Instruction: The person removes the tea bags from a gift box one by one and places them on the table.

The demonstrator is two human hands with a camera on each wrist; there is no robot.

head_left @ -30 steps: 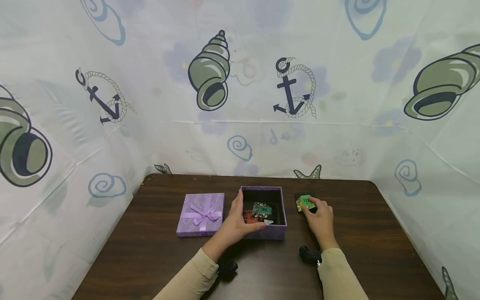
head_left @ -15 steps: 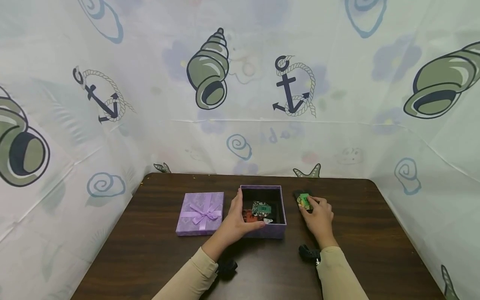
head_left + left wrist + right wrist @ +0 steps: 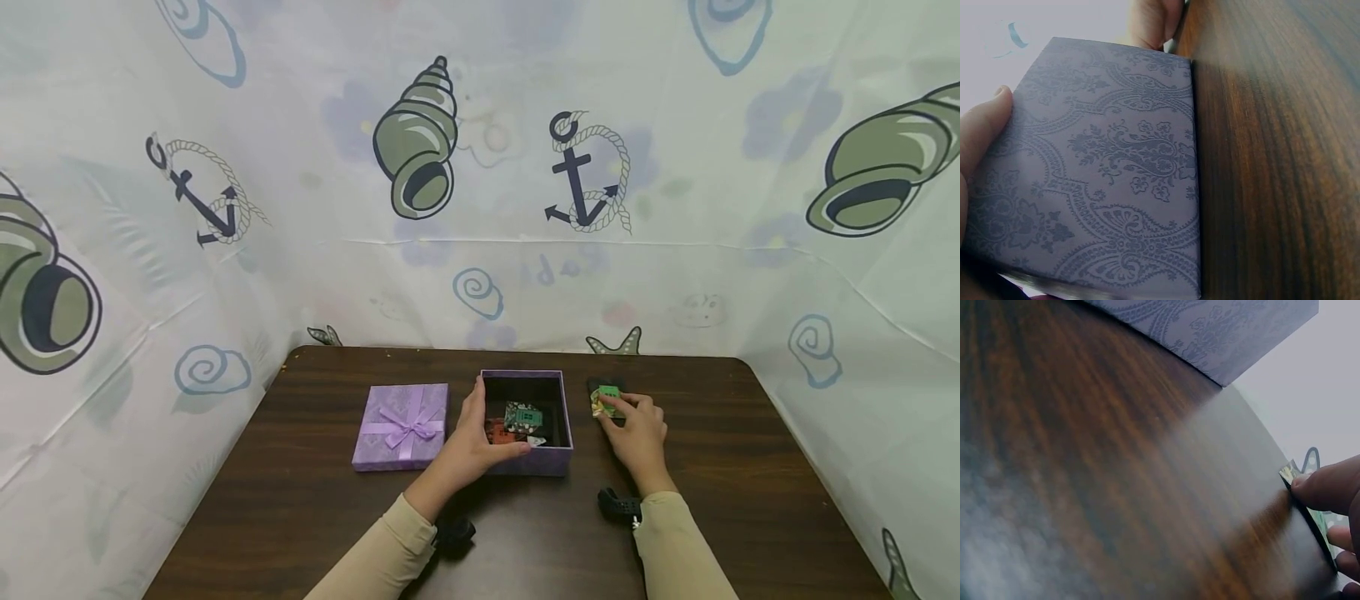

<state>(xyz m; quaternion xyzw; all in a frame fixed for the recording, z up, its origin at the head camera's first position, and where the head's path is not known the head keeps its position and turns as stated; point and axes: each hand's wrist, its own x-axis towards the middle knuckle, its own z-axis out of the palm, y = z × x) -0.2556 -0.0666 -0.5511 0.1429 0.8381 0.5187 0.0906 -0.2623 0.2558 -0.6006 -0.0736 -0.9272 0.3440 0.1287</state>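
Observation:
A purple gift box stands uncovered near the table's middle, its dark inside facing up. My left hand grips its near left corner, the thumb along the front rim and fingers along the left wall. Inside lie a small dark piece with a green label and a red piece, partly hidden by the hand. To the right of the box, my right hand pinches a small flat green-and-black card between thumb and fingers. In the right wrist view the card shows edge-on, tilted close over the table.
A lilac lid with a ribbon bow lies left of the box. The brown wooden table ends at a printed curtain behind. Black wrist cameras hang under both forearms.
The card in my right hand has turned and tilted slightly between the fingers, shifting a little left and away. My left hand and the box stay put.

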